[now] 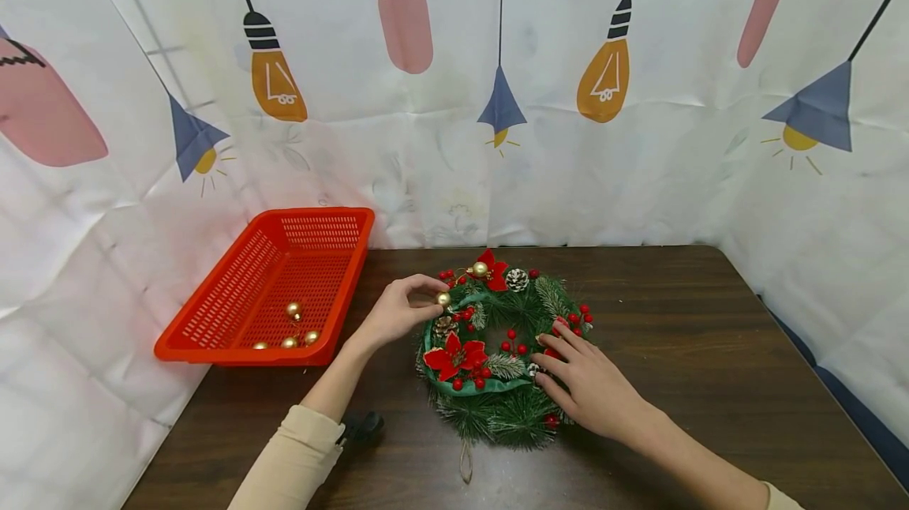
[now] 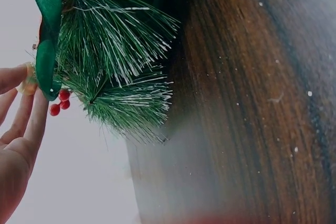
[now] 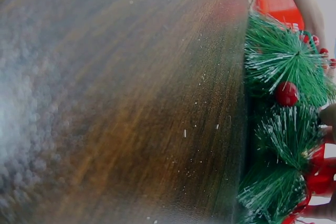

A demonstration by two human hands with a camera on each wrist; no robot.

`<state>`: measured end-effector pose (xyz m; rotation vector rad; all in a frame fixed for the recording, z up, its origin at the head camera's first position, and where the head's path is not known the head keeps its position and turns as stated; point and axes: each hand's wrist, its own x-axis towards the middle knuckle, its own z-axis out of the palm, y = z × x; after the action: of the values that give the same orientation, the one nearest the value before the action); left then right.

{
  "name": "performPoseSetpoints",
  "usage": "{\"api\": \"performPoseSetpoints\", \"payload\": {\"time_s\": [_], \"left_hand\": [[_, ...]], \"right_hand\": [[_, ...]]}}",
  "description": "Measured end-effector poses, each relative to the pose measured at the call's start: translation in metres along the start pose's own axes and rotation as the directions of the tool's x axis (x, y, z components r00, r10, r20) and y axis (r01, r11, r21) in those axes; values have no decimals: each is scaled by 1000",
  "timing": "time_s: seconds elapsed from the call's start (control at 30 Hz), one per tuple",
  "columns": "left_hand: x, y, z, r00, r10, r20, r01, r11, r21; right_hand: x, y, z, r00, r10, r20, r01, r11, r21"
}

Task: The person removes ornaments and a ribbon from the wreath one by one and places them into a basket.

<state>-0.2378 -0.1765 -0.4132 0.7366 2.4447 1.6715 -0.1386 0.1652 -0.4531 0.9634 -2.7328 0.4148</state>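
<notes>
A green Christmas wreath (image 1: 521,419) with red flowers, berries, pinecones and a green ribbon (image 1: 490,388) lies on the table. My left hand (image 1: 401,311) pinches a small gold ball (image 1: 443,299) at the wreath's upper left. In the left wrist view its fingertips hold the ball (image 2: 27,85) beside the ribbon (image 2: 48,40). Another gold ball (image 1: 480,268) sits by the top red flower (image 1: 493,276). My right hand (image 1: 592,384) rests its spread fingers on the wreath's right side, over a red flower that is partly hidden. Only its fingertips show in the right wrist view.
A red plastic basket (image 1: 241,355) stands at the table's left with several gold balls (image 1: 293,342) inside. A twine loop (image 1: 465,464) sticks out from the wreath's near side. Brown wooden table (image 1: 682,336) extends to the right, and a printed white curtain (image 1: 454,178) hangs behind.
</notes>
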Motion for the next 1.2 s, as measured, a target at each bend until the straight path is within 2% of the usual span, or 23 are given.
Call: {"api": "performPoseSetpoints", "payload": {"time_s": [0.1, 0.17, 0.3, 0.47, 0.8, 1.0, 1.2], "left_hand": [[-3, 15, 1, 1000, 7, 12, -7, 1000, 4], [-3, 15, 2, 1000, 5, 12, -5, 1000, -2], [1, 5, 3, 1000, -14, 10, 14, 1000, -6], [5, -11, 5, 1000, 5, 9, -5, 1000, 1], [8, -12, 10, 999, 36, 3, -36, 998, -48], [11, -12, 13, 997, 61, -38, -62, 997, -43], [13, -8, 13, 995, 63, -72, -69, 994, -89]], "right_hand": [[0, 0, 0, 1000, -1, -2, 1, 1000, -2], [0, 0, 0, 1000, -1, -4, 1, 1000, -3], [0, 0, 0, 1000, -7, -11, 7, 1000, -4], [0, 0, 0, 1000, -15, -16, 15, 1000, -6], [0, 0, 0, 1000, -6, -4, 6, 1000, -2], [0, -2, -1, 1000, 7, -2, -7, 1000, 17], [0, -2, -1, 1000, 11, -3, -11, 1000, 14]]}}
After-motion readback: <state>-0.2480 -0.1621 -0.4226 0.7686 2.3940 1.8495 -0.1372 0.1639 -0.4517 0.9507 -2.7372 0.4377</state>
